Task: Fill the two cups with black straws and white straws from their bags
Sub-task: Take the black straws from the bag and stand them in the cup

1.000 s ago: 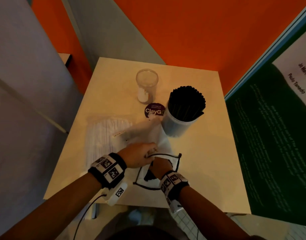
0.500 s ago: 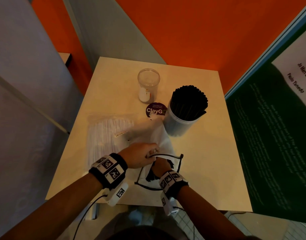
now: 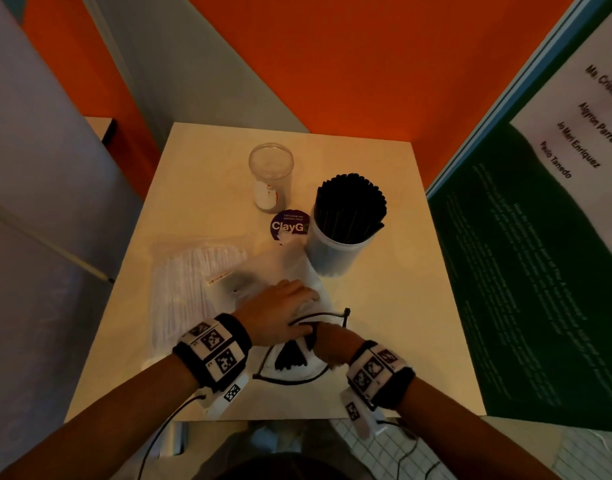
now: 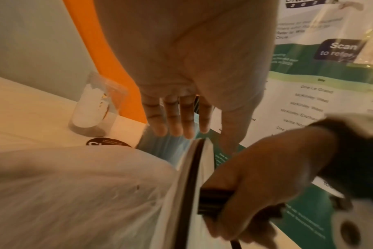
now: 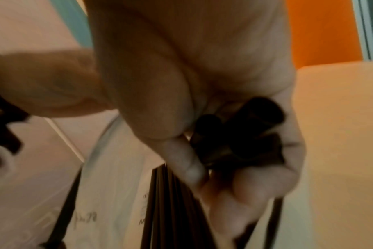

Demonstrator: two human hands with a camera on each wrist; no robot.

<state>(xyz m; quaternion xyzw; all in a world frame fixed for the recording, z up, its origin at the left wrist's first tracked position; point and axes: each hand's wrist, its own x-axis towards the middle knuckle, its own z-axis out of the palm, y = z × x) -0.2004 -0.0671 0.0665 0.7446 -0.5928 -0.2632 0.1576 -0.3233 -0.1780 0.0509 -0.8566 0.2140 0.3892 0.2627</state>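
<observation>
Unchanged since earlier: left hand (image 3: 280, 311) flat on bag (image 3: 297, 268), fingers (image 4: 187, 121) straight; right hand (image 3: 332, 341) fingers (image 5: 258, 182) clamped on black straws (image 5: 234, 134).

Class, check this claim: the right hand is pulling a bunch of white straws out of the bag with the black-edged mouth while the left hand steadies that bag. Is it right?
Not quite: the straws are black, not white. The right wrist view shows the right hand gripping black straws at the bag mouth; the left hand does steady it. The white straws lie in their own bag.
</observation>
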